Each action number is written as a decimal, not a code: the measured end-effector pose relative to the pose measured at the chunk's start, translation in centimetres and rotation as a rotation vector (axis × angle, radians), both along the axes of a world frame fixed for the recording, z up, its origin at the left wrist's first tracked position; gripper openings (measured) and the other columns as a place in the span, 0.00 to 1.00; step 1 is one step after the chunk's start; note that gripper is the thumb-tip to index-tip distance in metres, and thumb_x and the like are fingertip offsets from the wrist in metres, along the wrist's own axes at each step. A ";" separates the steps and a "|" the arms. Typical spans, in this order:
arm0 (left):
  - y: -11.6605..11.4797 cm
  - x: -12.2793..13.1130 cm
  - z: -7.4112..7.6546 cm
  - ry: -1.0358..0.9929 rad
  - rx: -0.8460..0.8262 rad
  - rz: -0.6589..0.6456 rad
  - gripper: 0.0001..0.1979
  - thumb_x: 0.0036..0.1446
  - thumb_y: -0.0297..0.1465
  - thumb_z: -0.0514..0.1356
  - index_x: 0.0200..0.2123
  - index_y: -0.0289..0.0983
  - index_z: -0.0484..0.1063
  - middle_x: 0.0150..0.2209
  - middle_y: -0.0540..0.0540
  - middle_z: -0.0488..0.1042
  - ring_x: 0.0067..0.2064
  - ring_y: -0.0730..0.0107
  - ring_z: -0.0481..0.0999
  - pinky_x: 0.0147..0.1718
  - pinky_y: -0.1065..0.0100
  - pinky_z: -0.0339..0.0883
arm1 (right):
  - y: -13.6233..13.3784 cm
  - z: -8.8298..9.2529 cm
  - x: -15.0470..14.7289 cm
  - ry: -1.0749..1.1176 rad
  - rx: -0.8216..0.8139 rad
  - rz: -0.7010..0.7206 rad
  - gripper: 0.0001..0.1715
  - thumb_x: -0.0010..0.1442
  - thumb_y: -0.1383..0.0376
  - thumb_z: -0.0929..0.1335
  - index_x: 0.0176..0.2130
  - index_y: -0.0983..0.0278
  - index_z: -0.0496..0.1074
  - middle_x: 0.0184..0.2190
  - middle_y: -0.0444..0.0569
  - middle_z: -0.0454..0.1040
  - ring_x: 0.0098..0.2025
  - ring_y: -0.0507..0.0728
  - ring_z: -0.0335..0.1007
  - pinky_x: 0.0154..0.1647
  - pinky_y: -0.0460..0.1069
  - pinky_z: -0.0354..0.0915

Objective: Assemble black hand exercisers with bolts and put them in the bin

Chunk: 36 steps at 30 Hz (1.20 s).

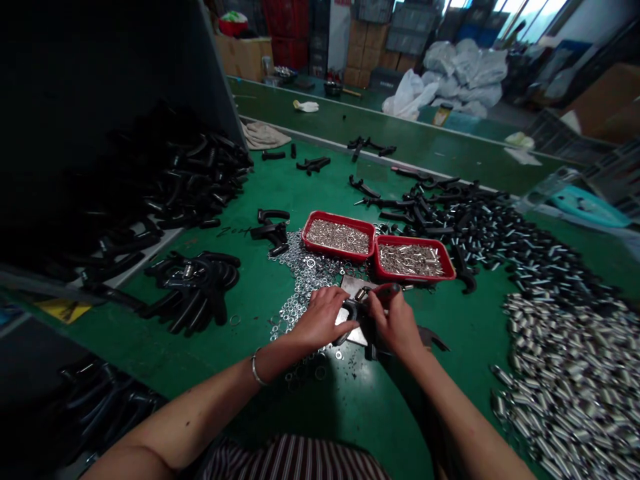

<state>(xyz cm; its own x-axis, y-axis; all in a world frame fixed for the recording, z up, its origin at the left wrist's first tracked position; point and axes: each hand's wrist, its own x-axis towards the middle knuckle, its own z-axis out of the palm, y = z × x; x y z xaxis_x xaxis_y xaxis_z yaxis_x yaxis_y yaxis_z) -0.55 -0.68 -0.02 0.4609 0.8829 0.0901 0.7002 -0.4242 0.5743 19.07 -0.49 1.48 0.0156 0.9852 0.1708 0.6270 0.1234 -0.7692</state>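
Observation:
My left hand [323, 317] is closed around a black curved handle part [351, 311], steadying it over a pale metal plate [356, 335]. A metal spring [361, 293] shows at the part's upper end, between the two hands. Just right of it, my right hand [397, 323] is closed on a dark red-handled tool [386, 289] with a black end; its tip is hidden by the fingers and part. Behind the hands stand two red trays: one tray [340, 254] of small metal rings, the other tray [415, 278] of small metal pins. Loose metal washers [307, 283] spread left of the plate.
Black handle parts [200, 287] are stacked at left, with a larger heap [195, 173] behind. To the right lie black pieces with metal pins [520, 233] and a big pile of springs [575, 380]. A raised green ledge [360, 113] runs along the back.

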 end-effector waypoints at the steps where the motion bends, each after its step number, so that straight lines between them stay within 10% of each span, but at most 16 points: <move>1: 0.0 0.0 0.1 0.001 0.000 0.002 0.25 0.57 0.45 0.63 0.53 0.39 0.66 0.53 0.41 0.68 0.55 0.52 0.65 0.54 0.53 0.58 | 0.5 0.3 -0.1 -0.007 -0.026 0.046 0.15 0.63 0.51 0.64 0.40 0.59 0.62 0.31 0.52 0.77 0.31 0.63 0.77 0.33 0.55 0.70; 8: 0.0 0.1 0.7 0.056 0.030 -0.014 0.23 0.57 0.43 0.63 0.52 0.39 0.66 0.52 0.41 0.69 0.54 0.51 0.66 0.54 0.53 0.58 | 0.2 3.0 -0.1 0.281 -0.087 0.152 0.13 0.65 0.51 0.63 0.38 0.58 0.61 0.27 0.45 0.76 0.22 0.56 0.71 0.24 0.50 0.68; 22: 0.1 -0.1 0.4 0.021 -0.003 -0.012 0.24 0.57 0.44 0.63 0.52 0.39 0.67 0.52 0.41 0.68 0.55 0.52 0.65 0.55 0.53 0.59 | -1.7 -0.2 1.4 0.488 -0.117 -0.053 0.18 0.63 0.49 0.66 0.43 0.58 0.60 0.36 0.51 0.80 0.31 0.61 0.79 0.34 0.56 0.75; 36: 0.1 -0.1 0.1 0.007 0.000 -0.022 0.22 0.58 0.42 0.63 0.52 0.39 0.66 0.51 0.41 0.68 0.54 0.53 0.65 0.55 0.54 0.58 | -2.3 1.3 0.0 -0.333 0.061 0.261 0.09 0.68 0.60 0.60 0.44 0.61 0.62 0.36 0.56 0.76 0.36 0.64 0.76 0.37 0.55 0.69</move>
<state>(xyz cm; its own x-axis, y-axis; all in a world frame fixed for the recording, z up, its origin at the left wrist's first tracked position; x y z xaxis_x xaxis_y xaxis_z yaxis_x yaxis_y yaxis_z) -0.66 -0.55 0.13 0.4809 0.8725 0.0863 0.6948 -0.4393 0.5695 19.12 -2.75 2.81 -0.2986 0.9368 0.1824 0.7819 0.3498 -0.5160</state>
